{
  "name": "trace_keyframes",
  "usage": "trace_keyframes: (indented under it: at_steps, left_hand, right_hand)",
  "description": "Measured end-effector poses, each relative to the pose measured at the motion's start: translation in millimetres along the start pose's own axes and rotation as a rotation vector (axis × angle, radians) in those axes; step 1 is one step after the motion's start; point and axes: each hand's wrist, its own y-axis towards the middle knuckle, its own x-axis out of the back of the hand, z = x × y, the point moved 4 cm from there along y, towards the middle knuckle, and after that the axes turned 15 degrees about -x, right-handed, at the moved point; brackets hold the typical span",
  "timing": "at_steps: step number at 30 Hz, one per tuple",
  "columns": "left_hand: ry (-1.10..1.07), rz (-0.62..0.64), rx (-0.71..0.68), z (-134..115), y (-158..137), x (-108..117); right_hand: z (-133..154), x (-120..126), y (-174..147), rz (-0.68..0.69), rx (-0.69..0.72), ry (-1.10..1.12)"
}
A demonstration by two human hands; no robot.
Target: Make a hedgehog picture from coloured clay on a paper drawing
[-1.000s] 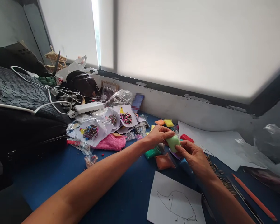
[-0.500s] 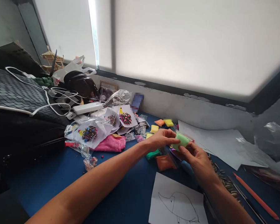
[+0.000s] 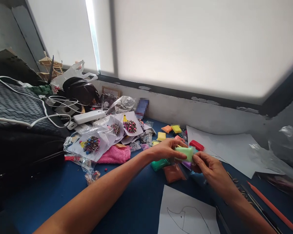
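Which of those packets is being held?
The pale green packet, pinched between left hand and right hand; others, like the dark green packet, lie on the table.

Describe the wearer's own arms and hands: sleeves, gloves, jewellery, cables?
Left hand and right hand: no gloves, no rings, watch or bracelet visible. Left forearm and right forearm: slim, tapering to the wrists, no sleeves in frame, no attached cables.

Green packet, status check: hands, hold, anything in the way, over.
Left hand gripping green packet. Right hand pinching its end. Brown packet and red packet close by, seemingly not blocking.
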Motion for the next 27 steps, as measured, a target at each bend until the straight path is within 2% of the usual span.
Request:
trace_keyframes:
  at_steps: [7, 12, 17, 20, 23, 27]
  left_hand:
    - [0.191, 0.031, -0.016, -9.8, 0.8, 0.4]
    - [0.498, 0.018, -0.087, -15.6, 1.9, 2.0]
    - [0.812, 0.196, -0.121, -5.8, -9.9, -9.6]
    - [0.957, 0.233, -0.103, 3.3, -12.5, -14.3]
    - [1.068, 0.186, -0.106, 9.8, -7.8, -12.2]
    - [1.115, 0.056, -0.134, 9.8, -1.8, -5.3]
  right_hand:
    - [-2.5, 0.9, 0.1, -0.048, -0.072, -0.048]
    - [-5.8, 24.8, 2.5, -0.219, -0.146, -0.065]
    - [2.1, 54.0, -1.4, -0.331, -0.123, -0.138]
    - [5.8, 60.9, -4.9, -0.366, -0.119, -0.204]
    - [7.8, 58.4, -6.9, -0.379, -0.117, -0.256]
    - [6.8, 45.8, -5.0, -0.349, -0.141, -0.288]
